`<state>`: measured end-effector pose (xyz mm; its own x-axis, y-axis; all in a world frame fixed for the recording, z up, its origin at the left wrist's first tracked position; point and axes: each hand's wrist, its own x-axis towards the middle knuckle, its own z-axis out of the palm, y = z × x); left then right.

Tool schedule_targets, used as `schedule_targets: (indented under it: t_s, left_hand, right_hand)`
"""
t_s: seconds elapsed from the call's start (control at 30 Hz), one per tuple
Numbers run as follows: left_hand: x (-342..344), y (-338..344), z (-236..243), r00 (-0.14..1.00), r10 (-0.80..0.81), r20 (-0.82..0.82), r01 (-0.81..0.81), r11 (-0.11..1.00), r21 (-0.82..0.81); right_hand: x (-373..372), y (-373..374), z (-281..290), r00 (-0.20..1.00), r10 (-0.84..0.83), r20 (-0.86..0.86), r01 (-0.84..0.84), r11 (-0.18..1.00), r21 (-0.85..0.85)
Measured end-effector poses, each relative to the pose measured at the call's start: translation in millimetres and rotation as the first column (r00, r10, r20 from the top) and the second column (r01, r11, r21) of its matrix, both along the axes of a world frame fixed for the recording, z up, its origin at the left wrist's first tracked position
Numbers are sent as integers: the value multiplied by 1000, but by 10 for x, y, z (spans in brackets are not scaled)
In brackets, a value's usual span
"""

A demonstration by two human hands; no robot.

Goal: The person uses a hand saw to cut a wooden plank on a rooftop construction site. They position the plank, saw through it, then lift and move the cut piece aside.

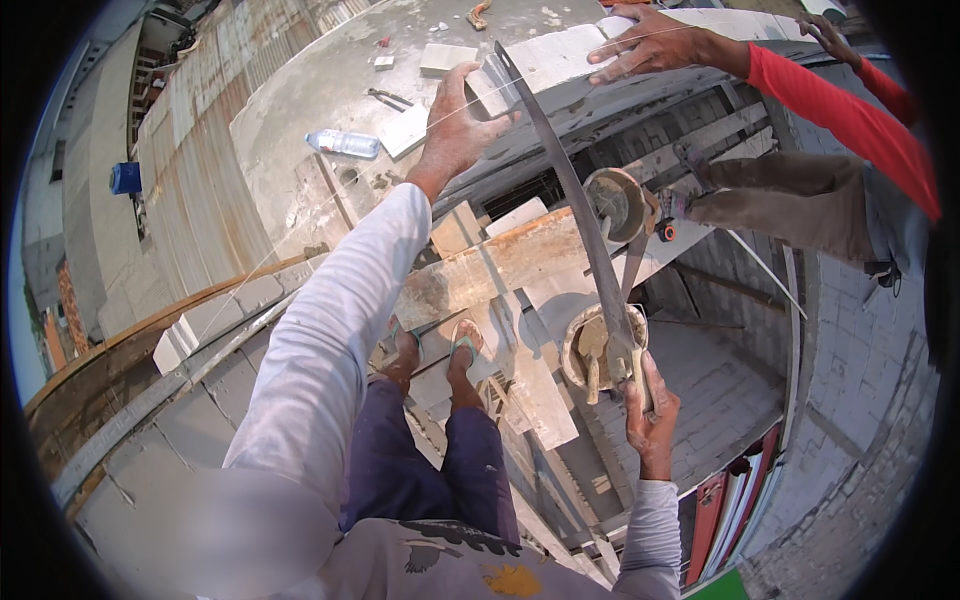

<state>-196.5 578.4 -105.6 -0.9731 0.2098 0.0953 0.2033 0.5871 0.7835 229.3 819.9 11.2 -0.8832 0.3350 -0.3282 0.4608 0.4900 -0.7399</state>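
My right hand (652,415) is closed round the handle of a long hand saw (572,178). Its dusty blade runs up and away, the tip beside a pale building block (492,88) at the top of the curved wall. My left hand (458,128) grips that block, its thumb spread to one side and its fingers to the other. The blade passes close to the block's right side; whether they touch I cannot tell. Beyond it, a co-worker's hand (645,45) in a red sleeve (830,120) rests on the row of white blocks (560,58).
A water bottle (342,144), pliers (390,99) and block offcuts (448,59) lie on the concrete slab (290,110). A thin string crosses above the wall. Below are a scaffold plank (500,262), a mortar bucket (614,205) and another bucket with a trowel (592,355). My feet stand on boards.
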Motion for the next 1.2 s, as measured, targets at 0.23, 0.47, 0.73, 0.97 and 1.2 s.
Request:
schedule_targets:
  t_s: [0.23, 0.47, 0.73, 0.97, 1.2]
  left_hand:
    - [-22, 22, -108, 997, -21, -71, 21, 1000, -5]
    - [-3, 10, -47, 999, -17, -46, 16, 1000, -15]
    - [-21, 3, -123, 996, -25, -91, 25, 1000, -6]
    - [-23, -7, -76, 999, -25, -43, 25, 1000, 11]
    - [-31, 7, -89, 995, -35, -94, 35, 999, -9]
  right_hand:
    - [-1199, -312, 237, 993, 56, -103, -55, 998, 15]
    - [-345, -139, -33, 998, 17, -63, -18, 1000, -4]
    - [-1316, -381, 52, 977, 99, -190, -91, 995, 51]
    - [-97, -70, -300, 1000, -15, -17, 15, 999, -50]
    - [-1336, -391, 112, 993, 38, -109, -42, 999, -28]
